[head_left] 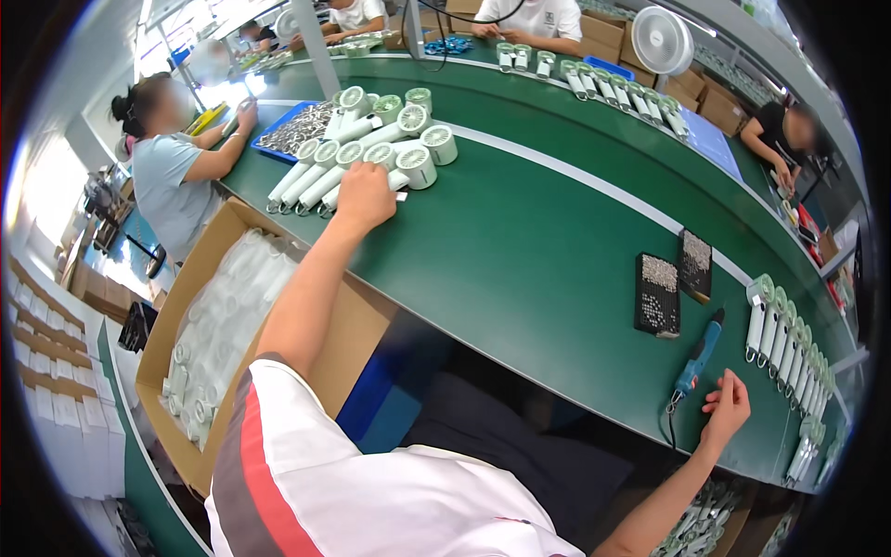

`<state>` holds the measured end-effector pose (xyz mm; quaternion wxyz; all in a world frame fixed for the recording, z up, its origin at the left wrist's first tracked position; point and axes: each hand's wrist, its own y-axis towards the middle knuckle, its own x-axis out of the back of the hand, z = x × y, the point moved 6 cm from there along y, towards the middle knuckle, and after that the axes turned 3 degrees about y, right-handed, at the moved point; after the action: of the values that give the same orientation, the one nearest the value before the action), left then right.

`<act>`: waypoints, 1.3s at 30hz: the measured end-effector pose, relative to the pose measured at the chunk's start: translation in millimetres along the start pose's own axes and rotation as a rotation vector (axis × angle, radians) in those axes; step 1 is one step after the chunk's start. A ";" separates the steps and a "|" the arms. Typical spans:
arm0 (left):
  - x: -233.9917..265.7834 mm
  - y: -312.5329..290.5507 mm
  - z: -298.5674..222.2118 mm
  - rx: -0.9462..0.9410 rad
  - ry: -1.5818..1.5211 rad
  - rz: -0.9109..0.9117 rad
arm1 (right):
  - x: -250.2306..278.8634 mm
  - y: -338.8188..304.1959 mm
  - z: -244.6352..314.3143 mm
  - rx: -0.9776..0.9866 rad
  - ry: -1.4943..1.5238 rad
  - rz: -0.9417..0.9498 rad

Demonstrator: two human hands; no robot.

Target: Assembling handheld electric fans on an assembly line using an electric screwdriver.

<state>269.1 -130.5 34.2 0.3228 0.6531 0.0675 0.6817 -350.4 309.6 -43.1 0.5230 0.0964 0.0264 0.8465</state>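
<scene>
My left hand reaches out to the left and rests on a pile of white handheld fans with pale green round heads, lying on the green workbench. Its fingers are closed over the handle of one fan at the pile's near edge. My right hand lies at the bench's near edge with its fingers loosely spread, holding nothing. Just to its left lies a blue electric screwdriver with a black cord.
Two black screw trays sit mid-bench. A row of finished fans lines the right side. An open cardboard box of bagged fans stands at my left. Other people work at the far and left benches beside a blue parts tray.
</scene>
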 end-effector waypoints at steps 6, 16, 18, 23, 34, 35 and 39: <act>7.0 8.5 -8.9 0.090 -0.108 0.108 | 1.6 -11.0 20.4 0.106 0.040 -0.124; 58.4 -12.0 -197.8 0.368 -1.824 0.446 | -162.7 -167.5 133.0 0.582 0.015 0.269; 61.8 -21.2 -245.1 0.374 -2.006 0.484 | -219.1 -184.0 141.8 0.397 0.112 0.486; 85.2 -34.2 -311.9 0.402 -2.040 0.684 | -242.3 -182.2 138.1 0.296 0.304 0.432; 90.7 -33.1 -323.0 -0.012 -1.858 1.059 | -217.2 -165.4 115.5 0.092 0.623 0.491; 87.6 -33.0 -324.8 -0.019 -1.858 1.061 | -216.8 -165.9 113.5 0.060 0.615 0.492; 81.4 -32.9 -338.3 -0.070 -1.803 1.039 | -213.1 -160.7 107.0 -0.027 0.598 0.472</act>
<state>-30.2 49.8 39.5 -0.0609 0.8591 -0.5082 -0.0025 -96.0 186.5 9.5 0.2841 -0.1581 0.1439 0.9347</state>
